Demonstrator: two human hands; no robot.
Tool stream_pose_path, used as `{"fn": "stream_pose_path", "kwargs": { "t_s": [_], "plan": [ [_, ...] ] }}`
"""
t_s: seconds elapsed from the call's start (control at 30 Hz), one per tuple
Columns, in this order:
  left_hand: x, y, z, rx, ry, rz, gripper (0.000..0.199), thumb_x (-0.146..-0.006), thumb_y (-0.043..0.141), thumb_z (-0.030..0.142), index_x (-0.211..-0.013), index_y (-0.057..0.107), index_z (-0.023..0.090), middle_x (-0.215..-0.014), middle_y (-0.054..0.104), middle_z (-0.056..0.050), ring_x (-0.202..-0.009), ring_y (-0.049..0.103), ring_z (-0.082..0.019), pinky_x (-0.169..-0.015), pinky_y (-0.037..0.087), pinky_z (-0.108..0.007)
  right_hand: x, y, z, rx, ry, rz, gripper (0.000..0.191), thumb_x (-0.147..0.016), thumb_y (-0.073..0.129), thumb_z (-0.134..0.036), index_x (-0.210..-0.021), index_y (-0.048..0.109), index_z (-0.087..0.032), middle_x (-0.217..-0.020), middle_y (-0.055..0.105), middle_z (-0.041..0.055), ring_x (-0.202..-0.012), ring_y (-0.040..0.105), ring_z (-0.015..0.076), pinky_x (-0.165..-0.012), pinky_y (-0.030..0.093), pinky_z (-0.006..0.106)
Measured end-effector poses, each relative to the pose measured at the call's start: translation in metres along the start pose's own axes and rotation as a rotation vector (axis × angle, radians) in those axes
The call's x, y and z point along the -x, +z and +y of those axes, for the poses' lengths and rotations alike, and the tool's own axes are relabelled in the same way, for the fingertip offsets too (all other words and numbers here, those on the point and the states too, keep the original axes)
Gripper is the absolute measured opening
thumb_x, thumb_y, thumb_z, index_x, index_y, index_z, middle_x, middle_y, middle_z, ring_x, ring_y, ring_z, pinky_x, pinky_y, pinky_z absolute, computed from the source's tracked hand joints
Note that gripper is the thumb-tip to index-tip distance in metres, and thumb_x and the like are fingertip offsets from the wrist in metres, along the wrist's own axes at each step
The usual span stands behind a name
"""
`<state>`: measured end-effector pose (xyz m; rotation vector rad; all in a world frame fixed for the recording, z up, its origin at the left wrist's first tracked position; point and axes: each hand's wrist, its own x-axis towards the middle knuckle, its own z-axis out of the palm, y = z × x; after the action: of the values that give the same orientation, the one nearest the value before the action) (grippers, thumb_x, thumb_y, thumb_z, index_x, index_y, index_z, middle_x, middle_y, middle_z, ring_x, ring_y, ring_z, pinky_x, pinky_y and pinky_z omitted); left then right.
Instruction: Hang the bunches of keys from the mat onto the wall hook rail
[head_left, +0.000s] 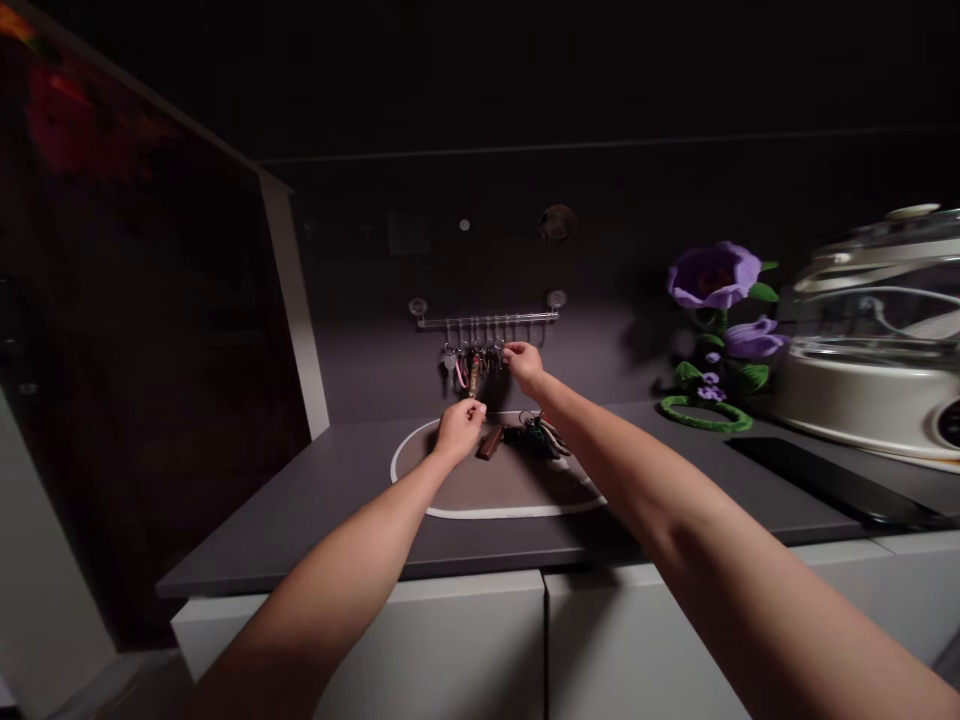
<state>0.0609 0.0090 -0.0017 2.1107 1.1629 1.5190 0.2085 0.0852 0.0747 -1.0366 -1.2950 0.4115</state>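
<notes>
Ref. pt.: hook rail (487,321), clear, wall-mtd. The hanging keys (484,362) are on its hooks, approx. L end to centre, w/ a pink loop (460,375) and a patterned fob (474,374) among them.

Your R hand (523,364) is just below the rail, R of centre, thumb and fingertips drawn tog. at the hooks; can't tell if a ring is between them. Your L hand (459,432) is lower, below the rail, fingers curled in near the fob's bottom end; contact and contents can't be confirmed.

Below the rail, on the mat (450,493), lie a key bunch (541,437) and a brown block (490,443).

Handling (est.): keys light, metal parts stiff and slick, free to swing; loop prob. soft. Grip ea. set by its ring, close to the hook, w/ thumb + index; steady the dangling end w/ the other hand. Don't pull down hard: rail and hooks look thin, poss. fragile. Bunch prob. heavier and tangle-prone; lift by its ring.
</notes>
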Motion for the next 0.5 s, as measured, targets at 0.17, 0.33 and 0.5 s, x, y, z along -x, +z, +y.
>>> {"fn": "stream_pose_path", "kwargs": {
  "t_s": [0.17, 0.33, 0.5],
  "plan": [
    [0.003, -0.004, 0.01, -0.022, 0.038, 0.002, 0.018, -0.077, 0.048, 0.026, -0.074, 0.062, 0.015, -0.068, 0.064, -0.003, -0.063, 0.057, -0.012, -0.063, 0.045, -0.023, 0.017, -0.01, -0.014, 0.047, 0.027, 0.007, 0.019, -0.072, 0.052, -0.021, -0.088, 0.061, -0.014, -0.092, 0.065, 0.0067, -0.082, 0.059, 0.0128, -0.083, 0.043, 0.028],
    [0.007, -0.002, 0.017, -0.055, 0.053, -0.06, 0.016, -0.075, 0.051, 0.024, -0.079, 0.063, 0.015, -0.074, 0.065, -0.004, -0.067, 0.057, -0.013, -0.067, 0.046, -0.025, 0.044, -0.023, -0.019, 0.064, 0.019, -0.018, 0.02, -0.073, 0.053, -0.019, -0.089, 0.062, -0.013, -0.096, 0.065, 0.0081, -0.086, 0.059, 0.0144, -0.085, 0.043, 0.029],
    [0.011, -0.001, 0.018, -0.111, 0.08, -0.149, 0.022, -0.072, 0.056, 0.024, -0.091, 0.062, 0.014, -0.087, 0.063, -0.007, -0.075, 0.058, -0.014, -0.074, 0.047, -0.027, 0.074, -0.035, -0.009, 0.084, 0.041, -0.084, 0.019, -0.074, 0.053, -0.018, -0.09, 0.061, -0.013, -0.092, 0.066, 0.0068, -0.082, 0.059, 0.0126, -0.082, 0.044, 0.028]
  ]
}}
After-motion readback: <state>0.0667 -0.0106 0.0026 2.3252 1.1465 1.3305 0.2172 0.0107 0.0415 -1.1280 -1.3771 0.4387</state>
